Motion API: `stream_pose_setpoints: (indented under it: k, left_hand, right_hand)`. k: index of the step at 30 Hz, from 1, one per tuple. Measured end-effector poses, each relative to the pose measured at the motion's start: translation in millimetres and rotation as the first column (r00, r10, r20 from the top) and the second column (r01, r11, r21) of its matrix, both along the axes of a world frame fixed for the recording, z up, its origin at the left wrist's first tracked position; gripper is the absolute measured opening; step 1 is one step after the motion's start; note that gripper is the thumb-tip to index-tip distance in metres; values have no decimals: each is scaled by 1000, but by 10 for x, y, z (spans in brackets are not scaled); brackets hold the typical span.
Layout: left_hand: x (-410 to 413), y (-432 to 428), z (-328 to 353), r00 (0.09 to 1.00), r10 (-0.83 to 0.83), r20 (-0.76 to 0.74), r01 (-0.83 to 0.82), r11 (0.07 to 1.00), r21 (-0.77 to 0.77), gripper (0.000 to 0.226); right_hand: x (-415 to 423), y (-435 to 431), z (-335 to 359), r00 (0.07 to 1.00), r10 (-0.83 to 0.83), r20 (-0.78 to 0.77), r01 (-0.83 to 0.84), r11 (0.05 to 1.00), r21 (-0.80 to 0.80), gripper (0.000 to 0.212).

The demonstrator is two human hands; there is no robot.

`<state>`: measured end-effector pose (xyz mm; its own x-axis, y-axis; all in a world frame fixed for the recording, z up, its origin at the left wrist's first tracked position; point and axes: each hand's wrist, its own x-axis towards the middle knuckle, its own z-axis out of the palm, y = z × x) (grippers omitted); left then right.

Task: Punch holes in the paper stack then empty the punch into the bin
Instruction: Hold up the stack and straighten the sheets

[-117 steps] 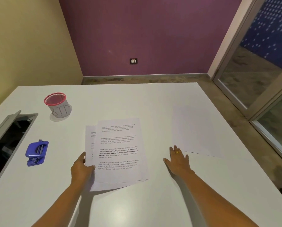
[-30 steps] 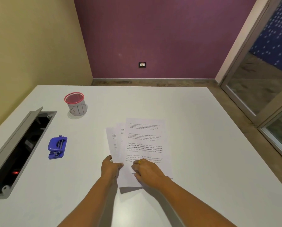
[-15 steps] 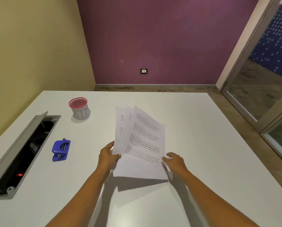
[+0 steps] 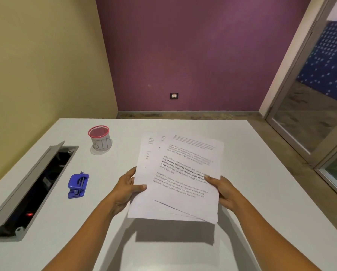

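Note:
A loose stack of printed paper sheets is lifted off the white table, fanned unevenly. My left hand grips its left edge, thumb on top. My right hand grips its right edge, thumb on the page. A blue hole punch lies on the table to the left, apart from both hands. The small bin, a white cup with a red rim and "BIN" written on it, stands upright at the back left.
An open grey cable hatch with a raised lid is set into the table's left side, a red light glowing inside. A glass door lies to the right, past the table edge.
The sheets were gathered flat on the table, then both hands lifted them. My right hand moved from under the stack's lower corner to grip its right edge.

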<state>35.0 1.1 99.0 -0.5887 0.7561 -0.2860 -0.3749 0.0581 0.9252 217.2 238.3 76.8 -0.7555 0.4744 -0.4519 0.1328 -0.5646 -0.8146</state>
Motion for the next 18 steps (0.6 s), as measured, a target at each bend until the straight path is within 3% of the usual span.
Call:
stream_pose_setpoints:
  k: [6,11,18]
  left_hand:
    - [44,51,-87,984,118,131,-112,993,-49,31]
    - [-5,112,-67,990,124,63,-119,990,-69,23]
    - [-69,193,43,993,117,-13,-116,993,19,25]
  right_hand:
    - [35,-57,36,986,70,150,-94,982,164,44]
    - [19,-68,118,988,118,96,-136,967,216,45]
    - [-47,-61,210,990,140,12,-137,942,306,47]
